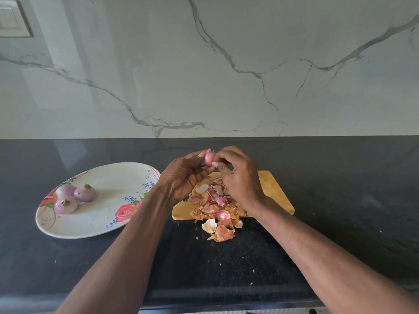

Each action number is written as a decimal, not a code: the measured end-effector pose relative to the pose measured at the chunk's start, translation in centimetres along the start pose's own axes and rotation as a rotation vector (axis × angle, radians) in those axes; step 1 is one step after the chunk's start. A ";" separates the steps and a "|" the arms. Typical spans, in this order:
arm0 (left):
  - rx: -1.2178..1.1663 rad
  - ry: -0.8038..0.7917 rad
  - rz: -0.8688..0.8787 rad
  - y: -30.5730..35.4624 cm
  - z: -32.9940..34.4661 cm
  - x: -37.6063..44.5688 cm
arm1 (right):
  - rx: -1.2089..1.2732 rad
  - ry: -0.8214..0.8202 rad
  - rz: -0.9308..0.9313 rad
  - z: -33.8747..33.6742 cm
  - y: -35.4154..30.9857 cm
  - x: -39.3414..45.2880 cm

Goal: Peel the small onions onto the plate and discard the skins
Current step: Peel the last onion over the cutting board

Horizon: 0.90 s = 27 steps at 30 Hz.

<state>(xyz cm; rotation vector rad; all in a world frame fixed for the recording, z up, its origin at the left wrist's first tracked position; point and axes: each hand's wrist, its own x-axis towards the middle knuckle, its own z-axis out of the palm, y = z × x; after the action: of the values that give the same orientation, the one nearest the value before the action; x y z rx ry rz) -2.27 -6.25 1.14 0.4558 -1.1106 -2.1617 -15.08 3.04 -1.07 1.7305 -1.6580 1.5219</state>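
A small pink onion [209,157] is held up above the wooden cutting board [273,191]. My left hand [183,177] grips it from the left with curled fingers. My right hand [238,175] pinches its right side with thumb and fingertips. A heap of orange and pink onion skins [215,209] lies on the board and spills over its front edge onto the counter. Three peeled onions [72,198] sit together on the left part of the white floral plate [108,214].
The black counter [340,223] runs the full width, backed by a marble wall [226,75]. The plate lies left of the board. Small skin bits are scattered on the counter in front of the board. A wall switch plate [13,19] is at the top left.
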 end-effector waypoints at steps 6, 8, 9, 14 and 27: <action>0.105 0.003 -0.017 -0.1 -0.1 0.1 | -0.020 -0.007 -0.010 0.0 0.0 0.1; 0.116 0.011 -0.013 -0.1 -0.2 0.2 | -0.040 -0.016 -0.018 0.0 0.0 0.1; 0.120 0.017 -0.010 -0.2 -0.2 0.2 | -0.045 -0.021 -0.016 0.0 0.0 0.1; 0.128 0.012 -0.013 -0.1 -0.4 0.3 | -0.005 -0.033 0.004 -0.1 0.2 0.2; 0.156 0.015 -0.012 0.0 -0.7 0.3 | 0.017 -0.069 0.017 -0.5 -0.3 0.2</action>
<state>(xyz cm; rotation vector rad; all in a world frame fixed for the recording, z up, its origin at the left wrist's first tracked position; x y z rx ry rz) -2.11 -6.86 0.71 0.5481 -1.2768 -2.0869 -15.13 3.42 -0.64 1.8017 -1.7012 1.5041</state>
